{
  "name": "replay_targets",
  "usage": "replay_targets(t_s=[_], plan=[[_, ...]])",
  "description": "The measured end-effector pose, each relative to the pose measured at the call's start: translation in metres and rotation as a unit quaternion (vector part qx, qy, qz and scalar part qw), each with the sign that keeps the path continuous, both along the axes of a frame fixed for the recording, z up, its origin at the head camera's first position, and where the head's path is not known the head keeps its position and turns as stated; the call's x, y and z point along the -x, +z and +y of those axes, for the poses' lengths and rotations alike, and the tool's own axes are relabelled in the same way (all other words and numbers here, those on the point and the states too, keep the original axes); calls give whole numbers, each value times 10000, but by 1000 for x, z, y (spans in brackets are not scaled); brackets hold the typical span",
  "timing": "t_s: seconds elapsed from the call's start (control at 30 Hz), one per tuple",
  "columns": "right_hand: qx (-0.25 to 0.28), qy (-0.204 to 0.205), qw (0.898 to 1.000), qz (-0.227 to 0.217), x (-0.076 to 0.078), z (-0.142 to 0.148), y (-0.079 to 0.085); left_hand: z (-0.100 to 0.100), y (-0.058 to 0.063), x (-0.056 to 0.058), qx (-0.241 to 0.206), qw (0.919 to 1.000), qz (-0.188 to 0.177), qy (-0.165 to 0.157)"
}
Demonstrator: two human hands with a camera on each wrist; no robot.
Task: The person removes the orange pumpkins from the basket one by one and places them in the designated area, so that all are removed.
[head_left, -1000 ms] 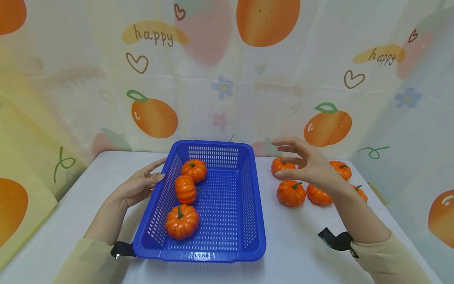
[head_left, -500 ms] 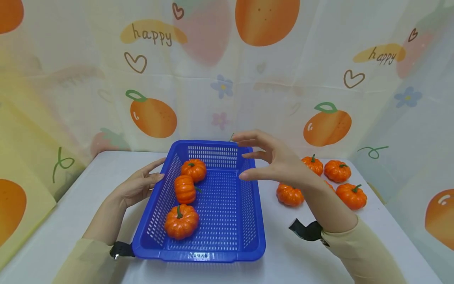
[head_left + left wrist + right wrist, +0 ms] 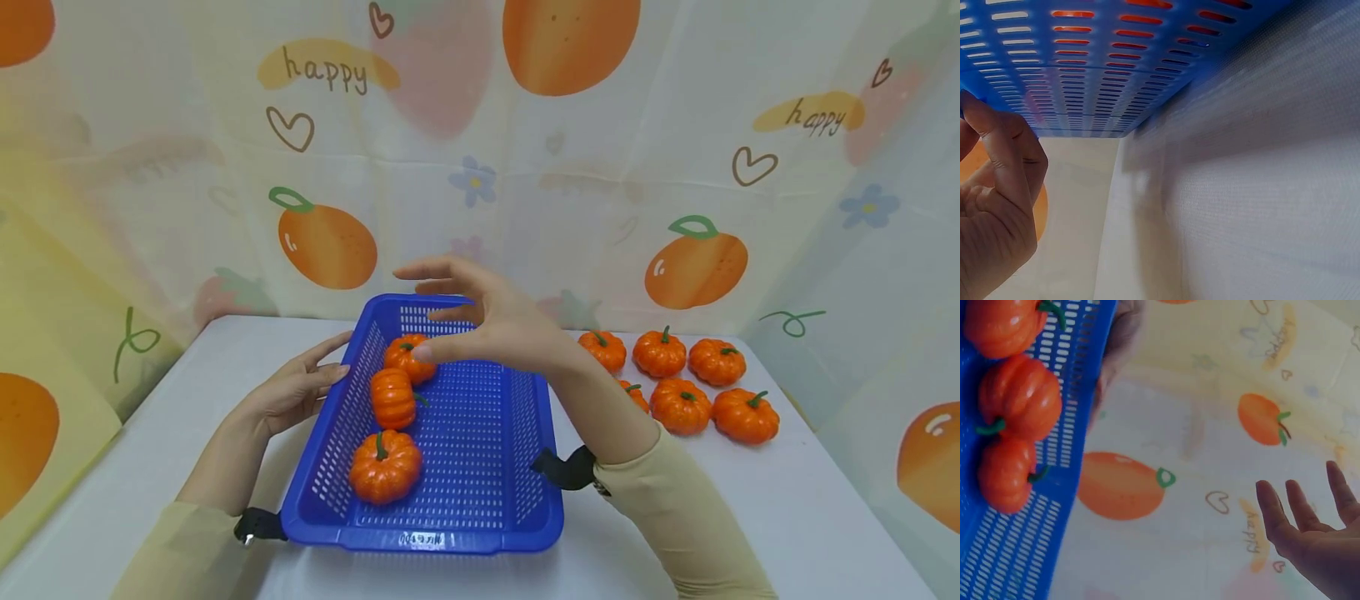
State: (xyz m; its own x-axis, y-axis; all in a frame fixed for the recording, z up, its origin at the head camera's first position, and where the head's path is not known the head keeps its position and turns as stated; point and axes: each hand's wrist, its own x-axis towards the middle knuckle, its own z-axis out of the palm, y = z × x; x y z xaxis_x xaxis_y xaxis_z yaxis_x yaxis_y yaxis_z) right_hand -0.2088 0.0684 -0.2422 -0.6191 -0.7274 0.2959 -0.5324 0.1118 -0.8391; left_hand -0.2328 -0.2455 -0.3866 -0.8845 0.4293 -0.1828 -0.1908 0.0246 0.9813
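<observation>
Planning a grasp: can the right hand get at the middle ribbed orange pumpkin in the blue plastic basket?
Probably yes: the right hand is empty, and nothing covers that pumpkin from above.

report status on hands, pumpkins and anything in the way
Left hand holding blue basket. Right hand empty, raised, hiding basket's far right corner from head view. Three pumpkins inside, six more on table.

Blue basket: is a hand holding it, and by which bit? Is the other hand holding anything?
The left hand holds the blue basket by its left rim. The right hand holds nothing.
</observation>
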Motion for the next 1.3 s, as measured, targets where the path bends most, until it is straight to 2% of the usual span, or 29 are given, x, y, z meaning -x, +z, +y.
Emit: replay_targets(t_s=[0.1, 0.37, 0.47, 0.67, 0.97, 1.3], plan=[[-41, 210, 9994, -270, 5, -11, -9, 0, 0, 0, 14, 10000, -21, 5], [-693, 780, 9901, -943, 25, -30, -38, 1, 1, -1, 93, 9999, -37, 42], [-1189, 1127, 9812, -1024, 34, -35, -50, 2, 1, -1, 114, 9999, -61, 91], [-1985, 1850, 9549, -1205, 42, -41, -67, 3, 0, -1, 135, 9998, -121, 79], [-2536, 2227, 9279, -1584, 41, -49, -82, 2, 0, -1, 23, 9999, -113, 76], [-2823, 2555, 9114, -1563, 43, -55, -99, 1, 0, -1, -115, 9999, -90, 9]])
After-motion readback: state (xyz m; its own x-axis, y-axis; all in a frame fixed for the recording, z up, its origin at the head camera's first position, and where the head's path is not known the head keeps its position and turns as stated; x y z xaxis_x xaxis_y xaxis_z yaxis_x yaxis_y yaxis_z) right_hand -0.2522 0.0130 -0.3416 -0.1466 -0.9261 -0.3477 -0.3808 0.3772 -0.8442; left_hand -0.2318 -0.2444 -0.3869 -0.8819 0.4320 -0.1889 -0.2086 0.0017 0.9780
